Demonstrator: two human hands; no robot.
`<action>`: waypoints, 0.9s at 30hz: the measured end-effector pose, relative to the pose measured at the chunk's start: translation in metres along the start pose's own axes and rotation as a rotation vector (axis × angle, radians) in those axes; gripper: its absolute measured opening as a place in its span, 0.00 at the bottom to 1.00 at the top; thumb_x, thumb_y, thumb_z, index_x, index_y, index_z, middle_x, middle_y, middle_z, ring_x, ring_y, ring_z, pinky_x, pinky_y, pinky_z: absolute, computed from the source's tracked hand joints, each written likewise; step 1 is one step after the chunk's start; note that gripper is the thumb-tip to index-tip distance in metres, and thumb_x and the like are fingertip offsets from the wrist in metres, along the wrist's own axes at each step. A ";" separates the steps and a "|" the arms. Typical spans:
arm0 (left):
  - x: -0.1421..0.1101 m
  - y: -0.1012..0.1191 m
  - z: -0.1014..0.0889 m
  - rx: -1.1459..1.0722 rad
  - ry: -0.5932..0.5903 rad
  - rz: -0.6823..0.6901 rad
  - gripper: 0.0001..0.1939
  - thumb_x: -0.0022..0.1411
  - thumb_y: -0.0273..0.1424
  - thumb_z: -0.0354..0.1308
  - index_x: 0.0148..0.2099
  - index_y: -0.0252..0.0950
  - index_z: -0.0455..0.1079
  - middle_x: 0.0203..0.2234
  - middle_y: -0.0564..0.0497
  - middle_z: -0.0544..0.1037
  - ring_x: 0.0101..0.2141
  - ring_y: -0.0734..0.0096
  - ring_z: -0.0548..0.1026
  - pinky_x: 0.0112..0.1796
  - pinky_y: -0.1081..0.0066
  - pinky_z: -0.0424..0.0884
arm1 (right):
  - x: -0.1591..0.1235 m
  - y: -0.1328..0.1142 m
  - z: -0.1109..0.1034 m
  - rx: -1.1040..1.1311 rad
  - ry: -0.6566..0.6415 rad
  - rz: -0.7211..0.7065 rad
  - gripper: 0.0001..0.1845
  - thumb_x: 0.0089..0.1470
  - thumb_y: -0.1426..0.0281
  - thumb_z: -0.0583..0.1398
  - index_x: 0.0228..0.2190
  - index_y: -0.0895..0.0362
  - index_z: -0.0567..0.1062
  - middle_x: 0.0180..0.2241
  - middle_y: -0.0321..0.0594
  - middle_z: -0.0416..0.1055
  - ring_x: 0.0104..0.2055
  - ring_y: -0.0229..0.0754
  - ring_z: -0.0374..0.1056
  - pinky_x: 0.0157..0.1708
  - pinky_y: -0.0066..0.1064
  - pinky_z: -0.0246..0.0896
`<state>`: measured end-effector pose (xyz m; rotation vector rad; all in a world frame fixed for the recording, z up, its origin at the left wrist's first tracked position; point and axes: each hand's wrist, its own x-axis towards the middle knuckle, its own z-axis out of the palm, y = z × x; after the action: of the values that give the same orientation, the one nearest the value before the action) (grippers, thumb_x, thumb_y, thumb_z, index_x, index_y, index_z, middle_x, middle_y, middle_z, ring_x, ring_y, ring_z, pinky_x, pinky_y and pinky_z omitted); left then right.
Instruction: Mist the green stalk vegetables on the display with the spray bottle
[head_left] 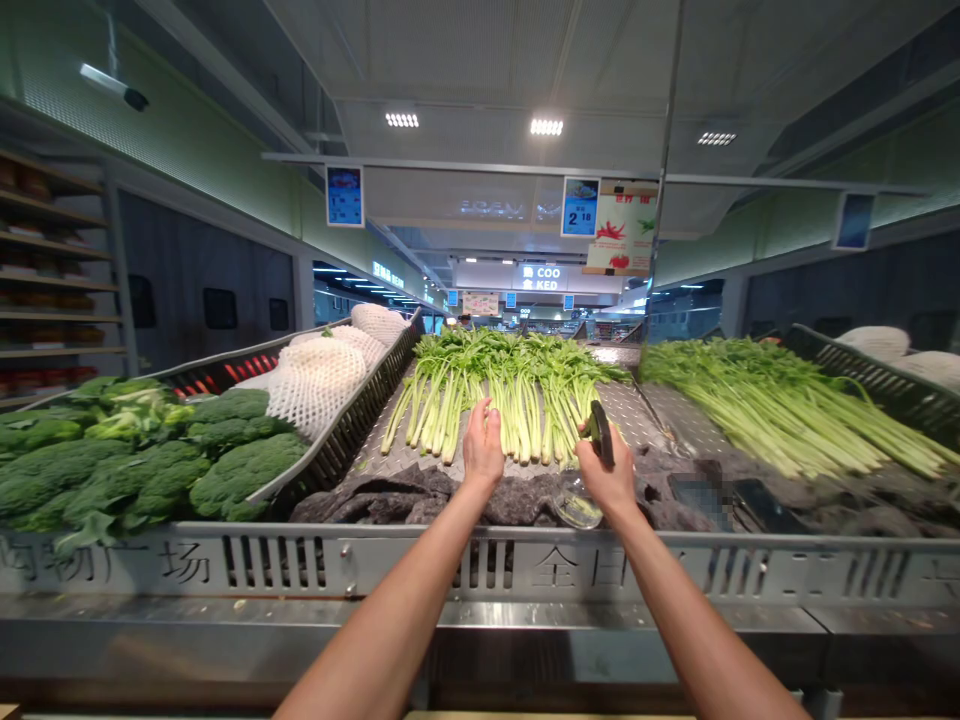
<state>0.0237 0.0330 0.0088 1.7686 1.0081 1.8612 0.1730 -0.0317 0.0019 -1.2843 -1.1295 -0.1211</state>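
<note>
Bunches of celery [517,400] lie side by side on a textured metal shelf, leaves toward the back and cut stalk ends toward me. My left hand [484,445] is at the front of the stalks, its fingers stretched upward and apart from any firm grip; whether it touches them I cannot tell. Closed around a black-handled tool [601,434], my right hand [606,468] is by the right-hand stalk ends. The tool's working end is hidden. Just below that hand sits a clear plastic round container [577,508] on a dark crumpled cloth [405,497].
Broccoli [142,450] fills the left side, beside net-wrapped produce [319,375] in a dark slatted crate [364,425]. A grey slatted rail [375,560] runs along the front. On the right, a mirror [787,410] reflects the celery. Price signs [580,207] hang overhead.
</note>
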 end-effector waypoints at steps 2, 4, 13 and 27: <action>0.002 -0.001 -0.002 0.012 0.011 0.014 0.19 0.58 0.36 0.40 0.49 0.35 0.59 0.46 0.45 0.65 0.48 0.67 0.62 0.49 0.66 0.57 | 0.001 -0.001 0.002 0.008 0.006 -0.017 0.16 0.38 0.67 0.52 0.31 0.59 0.69 0.19 0.34 0.64 0.22 0.37 0.59 0.25 0.27 0.54; 0.004 -0.002 -0.003 0.025 0.019 0.023 0.19 0.58 0.36 0.40 0.49 0.34 0.59 0.46 0.45 0.65 0.48 0.66 0.62 0.49 0.66 0.56 | 0.001 -0.004 0.004 0.016 0.006 -0.042 0.14 0.38 0.68 0.52 0.30 0.59 0.69 0.20 0.34 0.64 0.22 0.36 0.59 0.25 0.27 0.54; 0.008 -0.004 -0.016 0.032 0.035 0.005 0.19 0.58 0.36 0.40 0.49 0.36 0.59 0.48 0.46 0.64 0.49 0.67 0.61 0.49 0.67 0.56 | -0.004 -0.018 0.012 0.018 -0.062 -0.025 0.16 0.38 0.67 0.51 0.31 0.59 0.69 0.18 0.33 0.62 0.20 0.36 0.58 0.22 0.26 0.53; 0.016 -0.005 -0.035 0.076 0.086 0.034 0.19 0.59 0.35 0.39 0.49 0.35 0.59 0.47 0.46 0.65 0.49 0.67 0.61 0.49 0.67 0.56 | -0.005 -0.026 0.037 0.078 -0.157 0.015 0.14 0.39 0.65 0.52 0.30 0.59 0.69 0.21 0.36 0.66 0.23 0.38 0.61 0.24 0.28 0.54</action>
<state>-0.0137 0.0394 0.0178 1.7721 1.1007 1.9583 0.1324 -0.0141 0.0110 -1.2483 -1.2461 0.0352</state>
